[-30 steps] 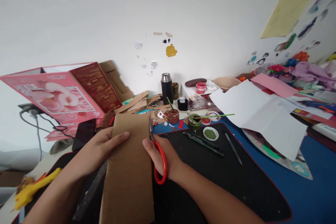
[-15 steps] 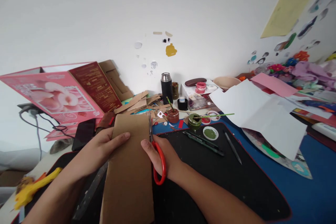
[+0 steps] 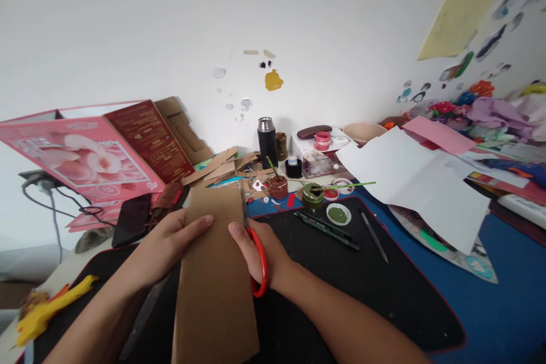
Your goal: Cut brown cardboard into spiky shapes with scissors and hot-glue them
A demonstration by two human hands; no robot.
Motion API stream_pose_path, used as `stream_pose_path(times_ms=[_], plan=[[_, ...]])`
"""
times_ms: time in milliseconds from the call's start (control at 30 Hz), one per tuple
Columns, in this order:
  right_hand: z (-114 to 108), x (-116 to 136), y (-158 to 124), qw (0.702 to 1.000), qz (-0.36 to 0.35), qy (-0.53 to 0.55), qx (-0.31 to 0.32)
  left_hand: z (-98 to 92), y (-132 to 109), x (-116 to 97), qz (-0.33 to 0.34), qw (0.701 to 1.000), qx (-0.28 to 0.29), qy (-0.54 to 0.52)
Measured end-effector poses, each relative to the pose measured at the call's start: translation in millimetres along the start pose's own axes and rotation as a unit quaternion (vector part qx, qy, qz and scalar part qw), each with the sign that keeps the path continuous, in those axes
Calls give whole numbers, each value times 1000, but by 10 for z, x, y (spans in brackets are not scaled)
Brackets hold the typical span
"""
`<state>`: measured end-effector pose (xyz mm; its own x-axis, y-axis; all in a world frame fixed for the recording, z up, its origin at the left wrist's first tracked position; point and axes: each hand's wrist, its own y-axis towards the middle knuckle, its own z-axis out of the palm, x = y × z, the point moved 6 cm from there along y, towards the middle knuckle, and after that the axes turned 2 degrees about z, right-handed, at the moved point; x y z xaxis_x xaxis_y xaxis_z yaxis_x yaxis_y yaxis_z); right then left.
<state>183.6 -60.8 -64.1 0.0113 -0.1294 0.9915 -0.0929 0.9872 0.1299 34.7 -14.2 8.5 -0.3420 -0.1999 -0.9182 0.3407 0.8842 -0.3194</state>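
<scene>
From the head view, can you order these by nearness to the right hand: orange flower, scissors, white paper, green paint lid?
Nearest the right hand first:
1. Scissors: in its grip.
2. Green paint lid: to its right, on the black mat.
3. White paper: farther right.
4. Orange flower: far right, beyond the paper.

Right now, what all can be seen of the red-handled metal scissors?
The red-handled metal scissors are held in the right hand. A smooth red loop, plastic-looking, shows; narrow grey blades point forward along the right edge of the long brown cardboard piece. The hand hides some handle; blade opening is unclear.
</scene>
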Motion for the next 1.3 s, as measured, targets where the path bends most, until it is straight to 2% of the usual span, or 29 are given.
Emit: stream_pose_path(times_ms=[133,400,700,900,1300], plan=[[-2,-26,8,1000,0,-4,-3,11,3,-15,6,1000,-10,7],[-6,-17,9,1000,3,-5,-11,-34,71,105,14,1000,-4,-24],[3,-35,1,1000,5,2,-24,3,76,90,7,999,-10,-41],[8,-105,12,999,-2,4,-34,16,102,128,3,999,-7,-48],[49,-259,25,997,24,42,-55,32,117,86,9,999,-40,-31]])
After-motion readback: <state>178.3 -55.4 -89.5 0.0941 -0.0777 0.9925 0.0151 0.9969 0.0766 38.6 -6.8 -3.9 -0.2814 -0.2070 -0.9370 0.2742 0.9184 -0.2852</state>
